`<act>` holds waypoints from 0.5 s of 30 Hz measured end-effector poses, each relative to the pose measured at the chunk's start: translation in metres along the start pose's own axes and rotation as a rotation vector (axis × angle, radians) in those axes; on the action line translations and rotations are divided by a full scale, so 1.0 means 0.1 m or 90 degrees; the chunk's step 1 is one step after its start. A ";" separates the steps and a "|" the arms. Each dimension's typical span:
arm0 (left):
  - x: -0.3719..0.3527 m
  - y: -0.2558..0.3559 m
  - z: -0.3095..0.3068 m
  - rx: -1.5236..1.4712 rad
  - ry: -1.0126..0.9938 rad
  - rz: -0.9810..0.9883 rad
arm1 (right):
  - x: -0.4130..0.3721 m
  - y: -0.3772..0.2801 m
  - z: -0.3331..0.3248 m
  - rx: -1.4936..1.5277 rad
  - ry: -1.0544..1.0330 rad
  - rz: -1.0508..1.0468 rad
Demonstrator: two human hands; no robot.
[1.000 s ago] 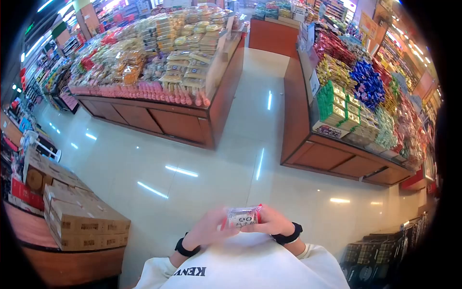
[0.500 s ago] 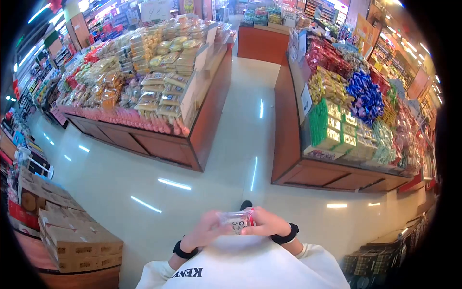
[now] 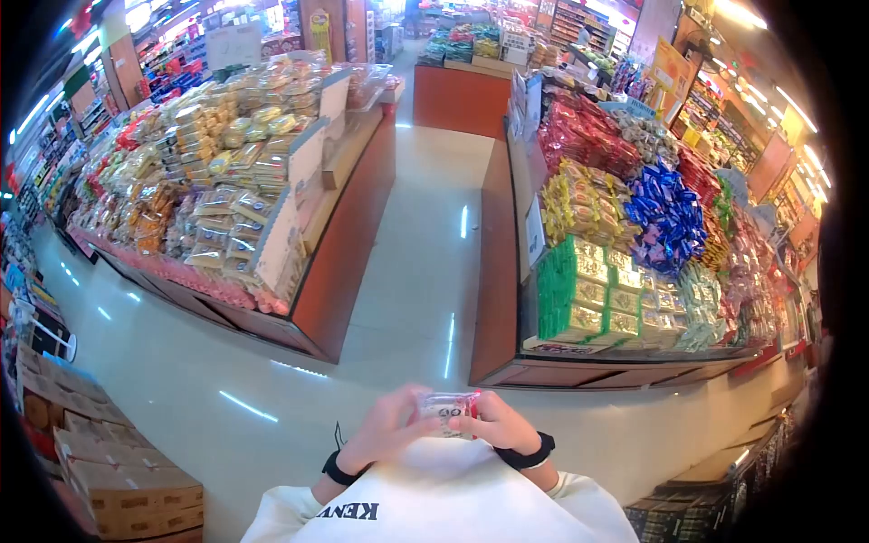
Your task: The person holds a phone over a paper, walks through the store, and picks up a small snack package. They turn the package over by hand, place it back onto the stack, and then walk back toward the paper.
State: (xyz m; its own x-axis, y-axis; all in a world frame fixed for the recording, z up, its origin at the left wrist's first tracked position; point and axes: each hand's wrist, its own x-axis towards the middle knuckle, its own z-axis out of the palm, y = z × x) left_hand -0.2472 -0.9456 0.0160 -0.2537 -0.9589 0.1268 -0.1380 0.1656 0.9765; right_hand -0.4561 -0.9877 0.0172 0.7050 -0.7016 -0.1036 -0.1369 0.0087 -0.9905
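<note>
Shiny floor (image 3: 398,308) runs up to 12 o'clock in the head view, between two big brown desks. One desk (image 3: 358,244) is at 10 o'clock and the other desk (image 3: 493,262) is at 2 o'clock. Down at 6 o'clock is a small see-through packet (image 3: 445,410) with black marks and a red end. Left hand (image 3: 385,430) has its grip closed on one end, and right hand (image 3: 507,427) has its grip closed on the red end, with the thumb over the front. Two hands likely keep it flat and steady, with the marks facing up. The thumb hides a bit of it.

Green packs (image 3: 570,294) stand in neat piles, and blue packs (image 3: 665,217) lie in a heap behind them. Keeping colors apart probably helps people find each kind. White cards (image 3: 276,240) stand along the edge at 10 o'clock, maybe to stop packs sliding off. Brown boxes (image 3: 136,493) sit at 8 o'clock, and those would block a walk that way. Straight on, another desk (image 3: 460,100) stands across the far end of the gap.
</note>
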 end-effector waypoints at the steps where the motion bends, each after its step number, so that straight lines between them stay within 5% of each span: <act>1: 0.11 -0.01 0.02 -0.015 -0.021 -0.011 | 0.00 0.00 -0.10 0.003 0.004 0.007; 15: 1.65 -0.32 -0.16 -0.162 -0.160 -0.106 | 0.62 0.21 -1.06 -0.042 0.107 -0.006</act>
State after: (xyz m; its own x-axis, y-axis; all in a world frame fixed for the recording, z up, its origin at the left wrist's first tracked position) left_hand -0.2689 -1.1133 0.0081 -0.4786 -0.8764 -0.0535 0.0370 -0.0810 0.9960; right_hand -0.4889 -1.1066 -0.0002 0.5808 -0.8108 -0.0724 -0.1806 -0.0416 -0.9827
